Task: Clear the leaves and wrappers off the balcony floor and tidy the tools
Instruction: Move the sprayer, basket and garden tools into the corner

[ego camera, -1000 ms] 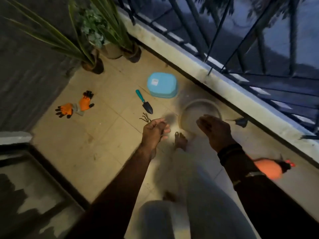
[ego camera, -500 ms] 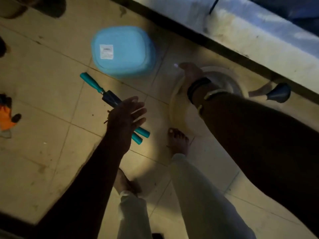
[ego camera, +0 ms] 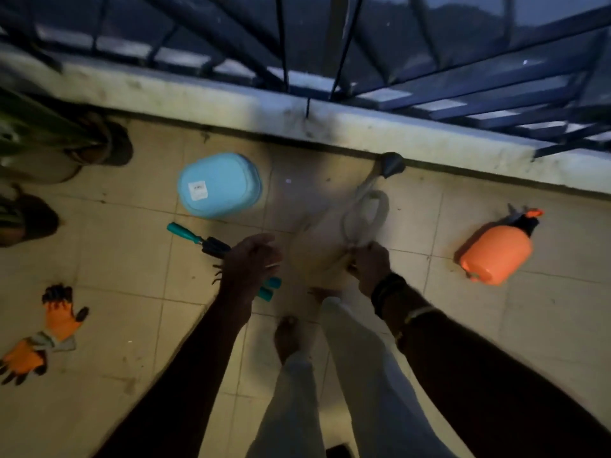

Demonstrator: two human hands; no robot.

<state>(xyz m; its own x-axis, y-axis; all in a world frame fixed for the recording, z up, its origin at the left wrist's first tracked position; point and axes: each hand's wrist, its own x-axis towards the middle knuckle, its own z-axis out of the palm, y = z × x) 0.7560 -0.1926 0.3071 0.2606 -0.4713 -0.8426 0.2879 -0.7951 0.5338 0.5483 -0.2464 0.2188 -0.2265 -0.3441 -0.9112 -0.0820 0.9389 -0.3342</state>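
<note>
Down by the railing, the right hand (ego camera: 370,269) has its fingers curled round the handle of a blurred pale watering can (ego camera: 317,256). Over the teal tools (ego camera: 269,287) on the floor (ego camera: 132,259), the left hand (ego camera: 251,262) hovers, fingers bent; I cannot tell whether they grip anything.

Both arms are stretched forward and down, side by side. The left hand (ego camera: 251,262) is held back-up with fingers loosely bent; whether anything is gripped cannot be told. The right hand (ego camera: 370,266), with dark bands (ego camera: 388,289) at the wrist, is curled round a pale watering can (ego camera: 325,251) handle.
</note>
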